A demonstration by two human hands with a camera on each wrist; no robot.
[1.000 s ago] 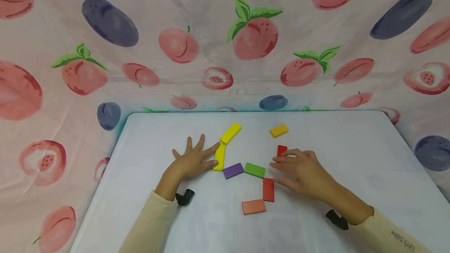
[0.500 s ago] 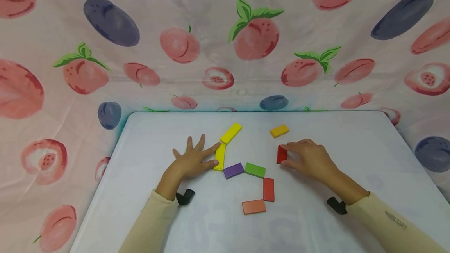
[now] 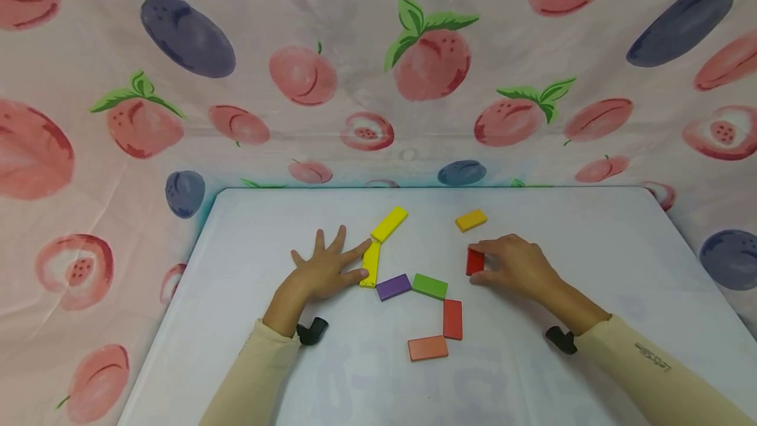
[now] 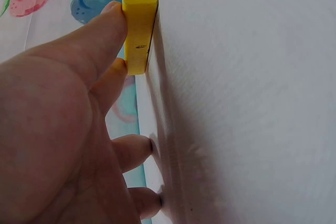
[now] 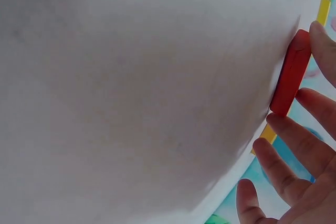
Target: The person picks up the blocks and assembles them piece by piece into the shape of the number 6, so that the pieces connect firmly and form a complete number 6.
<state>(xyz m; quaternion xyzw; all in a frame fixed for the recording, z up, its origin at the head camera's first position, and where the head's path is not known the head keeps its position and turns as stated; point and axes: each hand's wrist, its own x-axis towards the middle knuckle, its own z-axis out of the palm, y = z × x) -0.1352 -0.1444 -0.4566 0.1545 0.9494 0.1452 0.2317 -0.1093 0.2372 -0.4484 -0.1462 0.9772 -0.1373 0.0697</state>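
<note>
With its fingers spread, my left hand (image 3: 322, 271) rests on the table, thumb and index fingertip touching the side of a yellow block (image 3: 370, 264). The left wrist view shows both fingertips against that yellow block (image 4: 139, 30). At the right, my right hand (image 3: 517, 265) holds a red block (image 3: 475, 261) lying on the table, thumb at its near end and index finger at its far end. In the right wrist view the thumb and fingers are along the red block (image 5: 292, 74), the other fingers extended past it.
A second yellow block (image 3: 389, 224) meets the far end of the first. From its near end run a purple block (image 3: 393, 287), a green block (image 3: 430, 286), another red block (image 3: 452, 319) and an orange block (image 3: 428, 348). An amber block (image 3: 471, 220) lies apart, toward the back.
My right hand has drawn back slightly and its thumb and index finger have closed on the ends of the red block. The left hand keeps its place on the yellow block.
</note>
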